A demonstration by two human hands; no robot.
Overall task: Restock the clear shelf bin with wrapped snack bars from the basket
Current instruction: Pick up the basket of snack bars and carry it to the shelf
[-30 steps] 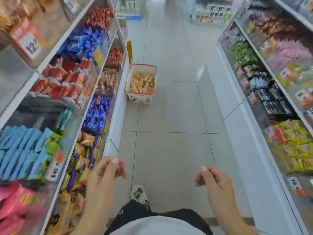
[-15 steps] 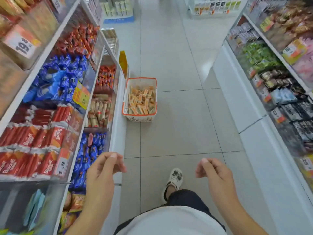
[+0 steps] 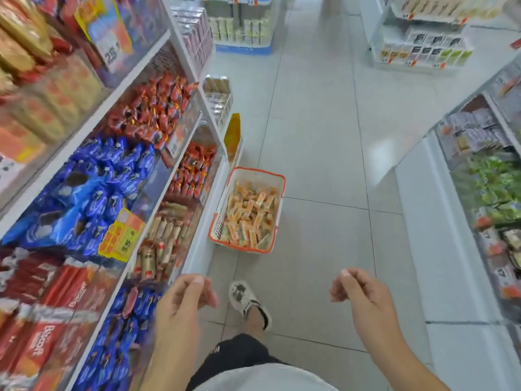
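Note:
A white basket with an orange rim (image 3: 277,182) stands on the floor against the left shelving, filled with orange wrapped snack bars (image 3: 248,214). Beside it, on a low shelf, a clear bin (image 3: 180,251) holds tan and gold wrapped bars (image 3: 160,244). My left hand (image 3: 183,303) and my right hand (image 3: 358,297) hang in front of me, short of the basket. Their fingers are loosely curled and they hold nothing.
Shelving on the left (image 3: 93,128) carries red, blue and orange snack packs with yellow price tags (image 3: 121,235). White shelving on the right (image 3: 439,221) holds green and dark packs. The tiled aisle floor (image 3: 318,131) runs ahead. My shoe (image 3: 245,300) steps forward below the basket.
I have walked forward along the aisle, so the basket and the bin now sit much closer. Both hands keep the same loosely curled pose.

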